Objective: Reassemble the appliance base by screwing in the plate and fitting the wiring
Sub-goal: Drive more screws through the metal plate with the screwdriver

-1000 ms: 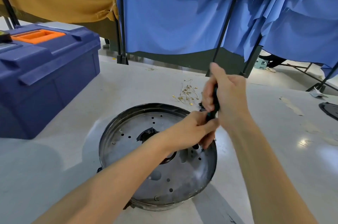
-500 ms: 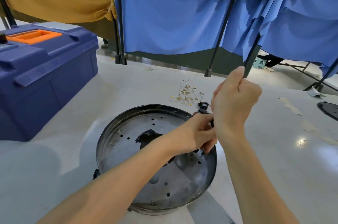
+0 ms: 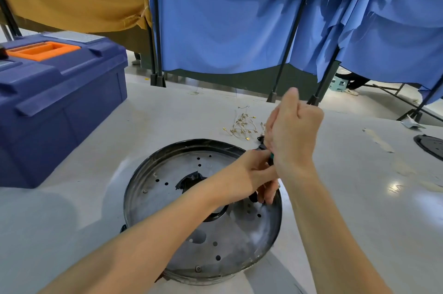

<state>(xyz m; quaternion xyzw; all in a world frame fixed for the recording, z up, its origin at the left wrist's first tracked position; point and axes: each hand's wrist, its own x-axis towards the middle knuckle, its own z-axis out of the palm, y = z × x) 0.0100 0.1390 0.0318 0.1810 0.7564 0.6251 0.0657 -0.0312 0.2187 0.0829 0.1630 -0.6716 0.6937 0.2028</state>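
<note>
A round metal plate with several holes and a few screws lies on the appliance base in the middle of the table. My right hand grips the handle of a screwdriver held upright over the plate's right edge; only a dark and green sliver of the handle shows. My left hand reaches across the plate and pinches the lower part of the tool near its tip, which is hidden behind the fingers. A bundle of thin wires with brass terminals lies on the table behind the plate.
A blue toolbox with an orange tray stands at the left. Blue and mustard cloth partitions on black stands close off the back. A dark round part sits at the right table edge. Tape scraps lie to the right.
My right hand has turned round the screwdriver handle, its thumb swinging from left to up and its knuckles facing me. My left hand stays at the tool's lower end.
</note>
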